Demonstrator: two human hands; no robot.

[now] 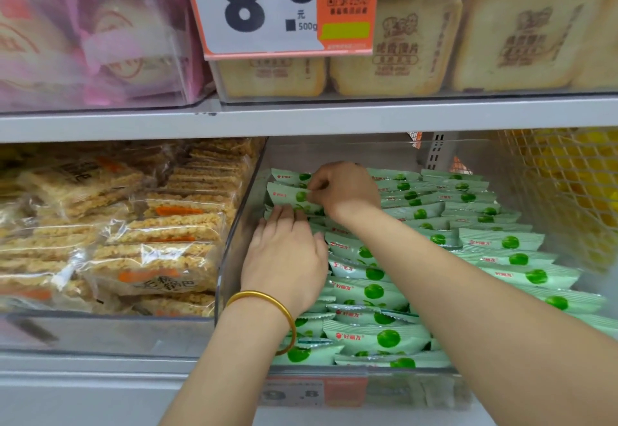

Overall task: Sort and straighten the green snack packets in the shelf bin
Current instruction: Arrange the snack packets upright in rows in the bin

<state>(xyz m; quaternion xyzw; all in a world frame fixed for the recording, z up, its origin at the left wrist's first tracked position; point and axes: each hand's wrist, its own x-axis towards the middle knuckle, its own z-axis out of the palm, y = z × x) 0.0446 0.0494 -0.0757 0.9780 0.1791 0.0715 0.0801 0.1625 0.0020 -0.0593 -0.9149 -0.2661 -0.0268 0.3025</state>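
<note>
Two hands are here — one left hand (287, 258), one right hand (344, 191) — and one gold bangle (291, 320). The green snack packets (378, 337) fill one clear bin (234, 241) in three rows; they are well over twenty, too many to count exactly. There is one big price sign (264, 4) and one small price label (301, 392).

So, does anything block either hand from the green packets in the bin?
Nothing visible does. The right hand pinches a packet at the bin's back left, and the left hand lies flat on the packets just in front of it.
</note>
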